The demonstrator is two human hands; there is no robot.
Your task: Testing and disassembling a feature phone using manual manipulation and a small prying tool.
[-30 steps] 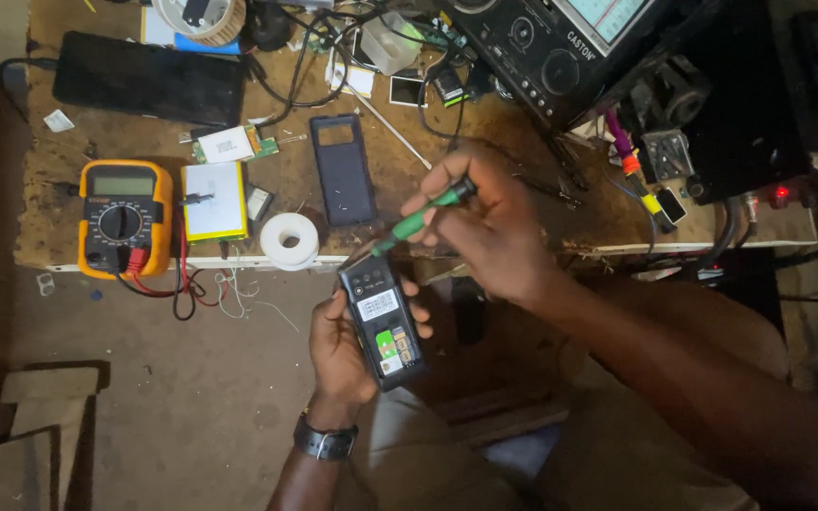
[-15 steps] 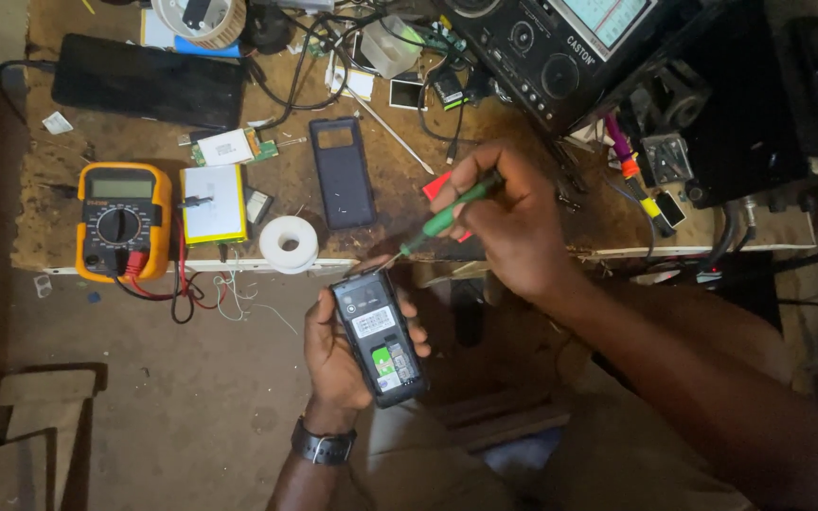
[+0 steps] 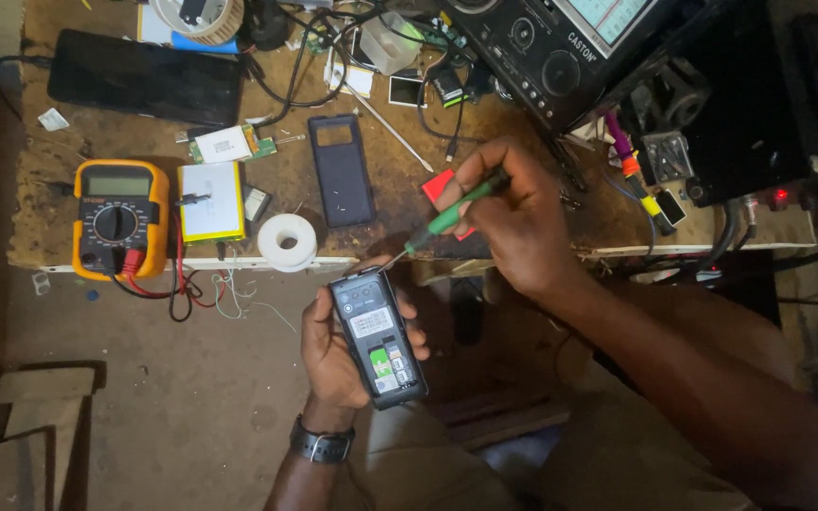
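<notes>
the left hand (image 3: 338, 355) holds a small black phone (image 3: 378, 337) with its back cover off, fingers wrapped around both edges, in the air just in front of the workbench (image 3: 400, 180). the right hand (image 3: 513, 222) pinches a green-handled screwdriver (image 3: 447, 218) between thumb and fingers, and its thin tip points at the top corner of the phone, very near or touching (i cannot tell which).

the risks, as i judge them: the phone has no support from below, so a hard push could make the tip slip and scratch the open inside, or hit the left thumb. a loosened screw could fall to the dirty floor (image 3: 144, 397) and be lost.

inside the phone there is a white rectangular label in the middle and a small green patch lower down. on the bench lie a white flat battery pack (image 3: 210, 201) with yellow edge, a yellow multimeter (image 3: 117, 218), a white tape roll (image 3: 287, 241), a dark phone back cover (image 3: 341, 170) and a red card (image 3: 442, 189) partly under the right hand.
</notes>
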